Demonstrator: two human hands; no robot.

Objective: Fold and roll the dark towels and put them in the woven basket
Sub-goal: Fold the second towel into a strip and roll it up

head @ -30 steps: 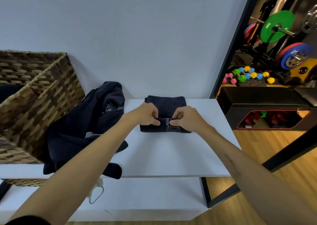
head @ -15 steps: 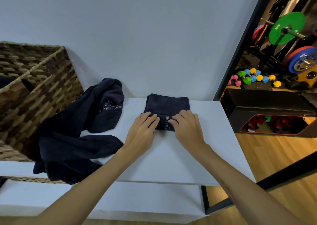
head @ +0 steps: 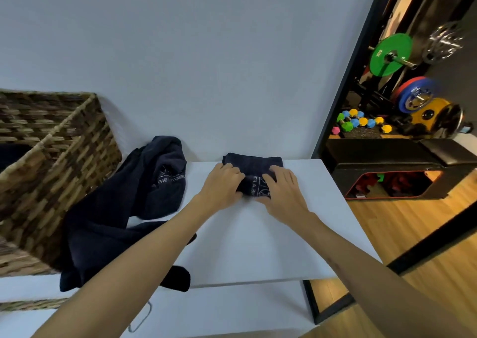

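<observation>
Fingers (head: 233, 172) of your left hand (head: 222, 183) and right hand (head: 282, 184) curl over the near roll of the folded dark towel (head: 254, 164) at the counter's (head: 258, 234) far edge. Rolling appears underway; next, keep it tight, then carry it left to the woven basket (head: 51, 162). Unfolded towels (head: 134, 203) wait beside it.

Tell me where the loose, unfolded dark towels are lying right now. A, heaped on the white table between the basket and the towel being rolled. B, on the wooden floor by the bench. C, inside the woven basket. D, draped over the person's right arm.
A: the unfolded dark towels sprawl on the white table, right of the woven basket and left of the folded towel under both hands.
</observation>
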